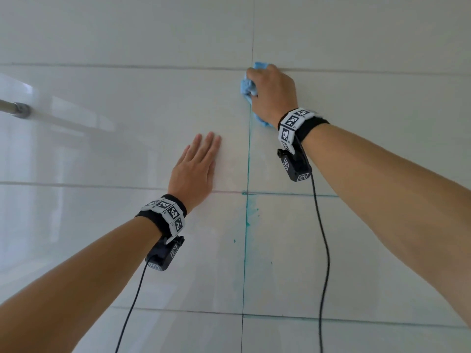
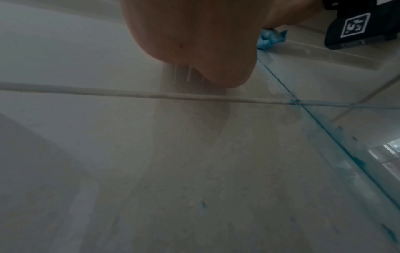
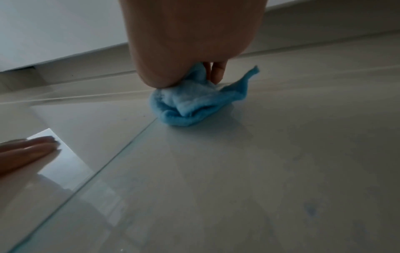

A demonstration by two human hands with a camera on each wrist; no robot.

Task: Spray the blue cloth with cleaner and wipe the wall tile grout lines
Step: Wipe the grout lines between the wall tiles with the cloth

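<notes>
**Blue cloth bunched under the right hand at a grout crossing**

Blue cloth [image 1: 246, 85] sits crumpled against the glossy wall tile [image 1: 127, 138], pressed there by the right hand [image 1: 272, 94], whose fingers curl over it and grip it. In the right wrist view the cloth [image 3: 190, 104] is a thick wad under the palm, with 1 loose corner sticking up to the right and the fingertips [image 3: 216, 71] tucked behind it. The wad lies on the vertical grout line [image 1: 248, 159], just below where that line meets the upper horizontal grout line [image 1: 127, 66].

The left hand [image 1: 195, 171] lies flat on the tile, fingers straight and together, holding nothing. It is to the left of the vertical line and lower than the cloth, well apart from it.

Below the cloth the vertical line is tinted teal, with teal smears [image 1: 251, 212] just under the next crossing [image 1: 244, 193]; from there the horizontal line to the right is tinted too. Bare tile spreads above, right and below the right hand. A metal rod [image 1: 14, 108] enters from the far left edge, well away from both hands.
</notes>
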